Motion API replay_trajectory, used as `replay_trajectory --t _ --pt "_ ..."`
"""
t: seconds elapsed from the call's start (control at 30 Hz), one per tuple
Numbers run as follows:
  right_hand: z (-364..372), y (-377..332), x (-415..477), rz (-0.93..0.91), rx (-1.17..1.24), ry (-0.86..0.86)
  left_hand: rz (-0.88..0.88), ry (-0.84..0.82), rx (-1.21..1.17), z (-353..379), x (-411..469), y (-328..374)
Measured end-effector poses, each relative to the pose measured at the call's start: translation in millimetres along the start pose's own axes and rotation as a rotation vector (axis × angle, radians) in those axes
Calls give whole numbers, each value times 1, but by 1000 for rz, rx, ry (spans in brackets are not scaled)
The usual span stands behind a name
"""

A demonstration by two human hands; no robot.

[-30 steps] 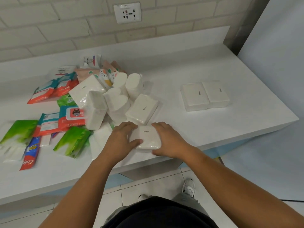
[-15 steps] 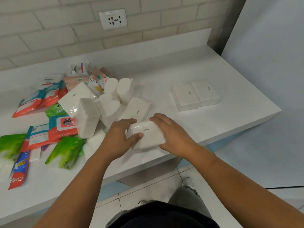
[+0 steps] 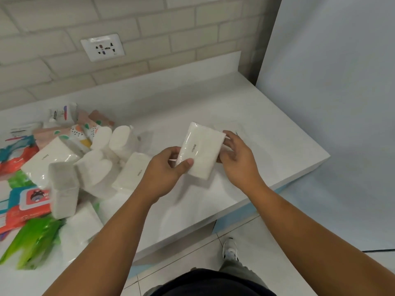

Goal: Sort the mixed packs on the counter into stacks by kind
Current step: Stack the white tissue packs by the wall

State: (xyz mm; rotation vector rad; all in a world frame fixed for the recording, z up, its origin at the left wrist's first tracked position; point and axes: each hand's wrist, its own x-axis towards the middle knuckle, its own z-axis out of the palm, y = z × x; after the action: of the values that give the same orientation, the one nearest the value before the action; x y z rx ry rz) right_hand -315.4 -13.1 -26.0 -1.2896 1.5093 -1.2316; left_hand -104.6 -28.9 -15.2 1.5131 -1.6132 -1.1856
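Above the bench (image 3: 267,146), at the middle of the head view, a tilted white tissue pack (image 3: 201,150) is held up. The left hand (image 3: 164,174) pinches its 7 o'clock corner. The right hand (image 3: 239,161) seems to curl its fingers (image 3: 230,144) behind the 3 o'clock edge. The mixed packs (image 3: 64,167) lie at 9 o'clock.

Both hands hold a white tissue pack (image 3: 199,150) tilted above the white counter (image 3: 277,159). The left hand (image 3: 164,174) pinches its near corner under the thumb, and the right hand (image 3: 237,159) grips its far edge. The mixed pile (image 3: 92,167) lies to the left, with green packs (image 3: 32,238) nearest. Behind the held pack is a faint blur, perhaps another white pack.
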Motion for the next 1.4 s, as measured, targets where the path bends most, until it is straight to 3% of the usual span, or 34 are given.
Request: replay_trajectory --t 0.1,0.23,0.4,0.7,0.83,1.13,1.3,1.4 --pt "-20 -2 21 110 239 4 -102 28 -258 36 21 22" --pt "-45 -3 44 70 212 -73 -187 50 -369 77 48 48" --pt "-72 9 81 104 65 -34 -177 139 -154 106 80 62" --pt "-92 42 129 209 -149 -87 -252 141 84 133 116 59" --pt "-93 54 133 297 -131 -141 -240 158 207 138 117 58" --pt "-89 61 136 307 -76 -147 -234 158 261 139 118 63" --pt "-87 52 135 201 -187 -86 -232 231 269 135 113 61" --pt "-82 36 134 -48 -286 11 -193 310 253 120 103 61"
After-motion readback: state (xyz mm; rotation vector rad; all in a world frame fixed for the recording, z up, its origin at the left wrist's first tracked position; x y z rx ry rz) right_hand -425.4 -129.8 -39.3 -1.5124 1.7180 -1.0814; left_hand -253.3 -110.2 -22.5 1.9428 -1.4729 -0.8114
